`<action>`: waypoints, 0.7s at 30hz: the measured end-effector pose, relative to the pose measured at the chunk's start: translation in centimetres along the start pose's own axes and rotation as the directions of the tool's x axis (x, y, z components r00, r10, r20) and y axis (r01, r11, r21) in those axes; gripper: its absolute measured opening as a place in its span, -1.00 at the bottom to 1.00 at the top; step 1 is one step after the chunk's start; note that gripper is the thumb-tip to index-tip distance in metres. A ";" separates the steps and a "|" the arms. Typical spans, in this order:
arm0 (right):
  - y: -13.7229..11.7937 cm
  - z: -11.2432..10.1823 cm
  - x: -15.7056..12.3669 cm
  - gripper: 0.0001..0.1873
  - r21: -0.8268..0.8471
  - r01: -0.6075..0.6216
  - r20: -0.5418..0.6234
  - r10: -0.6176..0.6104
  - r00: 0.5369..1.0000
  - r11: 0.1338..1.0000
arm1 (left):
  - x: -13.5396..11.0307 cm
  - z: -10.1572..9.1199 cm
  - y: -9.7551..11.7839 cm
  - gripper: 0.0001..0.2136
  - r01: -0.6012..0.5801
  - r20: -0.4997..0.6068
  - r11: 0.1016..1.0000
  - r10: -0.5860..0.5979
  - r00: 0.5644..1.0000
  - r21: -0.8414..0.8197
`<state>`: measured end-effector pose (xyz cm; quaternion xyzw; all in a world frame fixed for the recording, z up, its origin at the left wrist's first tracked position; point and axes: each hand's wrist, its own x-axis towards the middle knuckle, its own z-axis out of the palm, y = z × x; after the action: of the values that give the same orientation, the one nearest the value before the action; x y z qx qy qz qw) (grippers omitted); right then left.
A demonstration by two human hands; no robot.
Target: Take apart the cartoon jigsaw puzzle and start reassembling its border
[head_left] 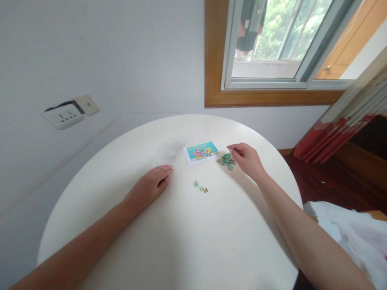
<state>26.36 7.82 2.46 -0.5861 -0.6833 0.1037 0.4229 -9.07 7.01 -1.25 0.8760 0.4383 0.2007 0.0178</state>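
Fingers [234, 146] of R hand [246, 158] bent by pcs [226, 160], L hand [155, 180] palm-down.

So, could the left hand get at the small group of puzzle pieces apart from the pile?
Probably yes: the left hand rests on the table beside that small group, with nothing visible between them, and the right hand is over at the pile.

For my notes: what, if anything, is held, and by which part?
Right hand seems to pinch a puzzle piece, exact part unclear; left hand, nothing visible.
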 end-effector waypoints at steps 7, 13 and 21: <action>0.3 -0.1 0.1 -0.68 0.026 -0.020 -0.024 0.020 1.000 0.999 | 0.9 -0.5 0.1 -0.66 -0.091 -0.026 0.991 0.094 0.995 0.102; 1.2 0.1 0.3 -0.67 0.027 -0.047 -0.047 0.048 0.998 0.999 | 1.0 0.7 8.8 -0.65 -0.281 0.051 0.959 0.283 0.958 -0.033; 2.0 0.3 0.5 -0.67 -0.001 -0.044 -0.055 0.044 0.998 0.999 | -1.0 0.7 10.2 -0.54 -0.251 0.241 0.962 0.221 0.945 0.103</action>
<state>27.56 8.91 1.22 -0.6040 -0.6585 0.0958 0.4385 -1.60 0.04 -0.15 0.9386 0.3374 0.0704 -0.0144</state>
